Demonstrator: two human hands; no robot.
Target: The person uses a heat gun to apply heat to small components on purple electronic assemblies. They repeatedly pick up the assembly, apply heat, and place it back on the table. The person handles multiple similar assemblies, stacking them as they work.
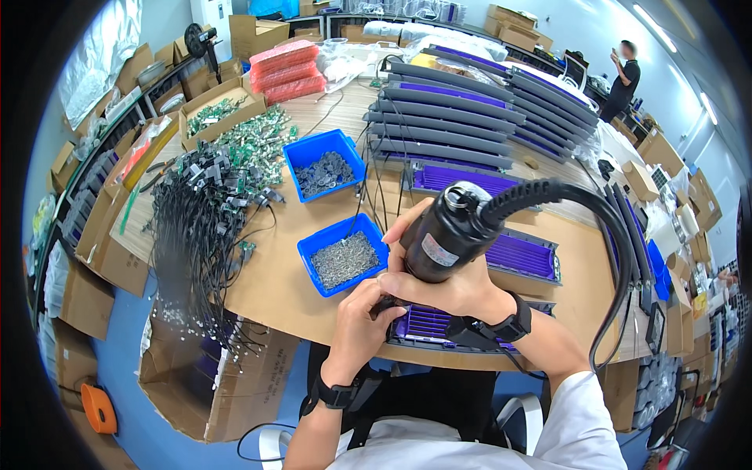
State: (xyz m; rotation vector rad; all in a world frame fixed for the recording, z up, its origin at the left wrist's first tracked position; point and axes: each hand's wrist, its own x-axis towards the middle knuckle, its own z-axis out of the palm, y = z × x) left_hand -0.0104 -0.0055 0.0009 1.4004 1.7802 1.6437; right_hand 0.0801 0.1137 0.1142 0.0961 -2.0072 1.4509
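Observation:
My right hand (458,294) wraps round a black corded electric screwdriver (442,243), its thick ribbed cable arching to the right. The tool leans with its lower end toward my left hand; its tip is hidden by my fingers. At the left end of a purple slatted panel in a dark frame (429,327), my left hand (360,321) is closed in a pinch. Between its fingertips is something small and dark that I cannot make out. Just beyond my hands stands a blue bin (315,280) of small metal screws (345,260). Another purple panel (521,256) lies farther off.
Another blue bin (294,178) holds grey ring-like parts. To the left lie a heap of black cables (188,227) and green circuit boards (254,145). Stacked dark panels (439,129) fill the far side. An open cardboard box (258,384) stands below the table edge. A person (621,82) stands far right.

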